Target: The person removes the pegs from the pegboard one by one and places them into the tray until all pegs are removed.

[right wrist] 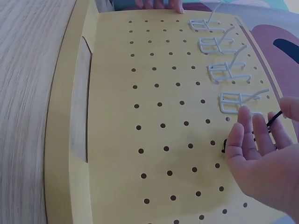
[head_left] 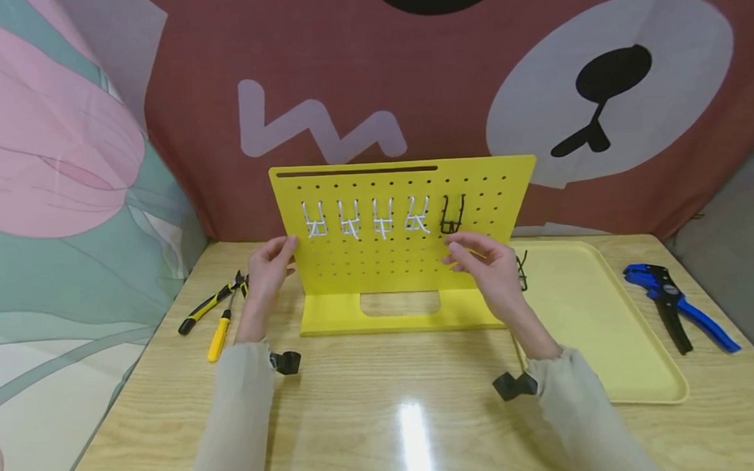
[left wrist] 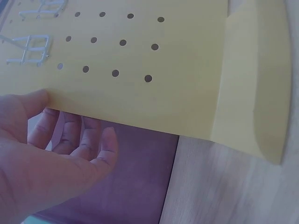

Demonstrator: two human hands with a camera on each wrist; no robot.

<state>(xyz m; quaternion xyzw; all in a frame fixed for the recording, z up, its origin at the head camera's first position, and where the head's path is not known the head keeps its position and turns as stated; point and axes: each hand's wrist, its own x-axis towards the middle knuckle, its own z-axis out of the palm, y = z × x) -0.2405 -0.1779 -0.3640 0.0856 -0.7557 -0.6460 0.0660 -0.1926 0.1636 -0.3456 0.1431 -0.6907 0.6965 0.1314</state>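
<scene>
A yellow pegboard point(head_left: 378, 277) stands upright on the table. Its left edge is held by my left hand point(head_left: 268, 267), thumb on the front face and fingers behind. Several white wire hooks point(head_left: 382, 218) hang in a row on it, and a black wire hook point(head_left: 452, 215) hangs at the row's right end. Close to the black hook is my right hand point(head_left: 487, 266). In the right wrist view its thumb and fingers point(right wrist: 261, 135) pinch the hook's prong and partly cover the hook.
At right a yellow tray point(head_left: 604, 324) holds another black wire hook point(head_left: 523, 272), partly behind the right hand. Blue-and-black wire strippers point(head_left: 672, 301) lie beyond it. Diagonal cutters point(head_left: 208, 307) and a yellow-handled screwdriver point(head_left: 220, 334) lie at left. A printed cloth point(head_left: 321, 57) hangs behind.
</scene>
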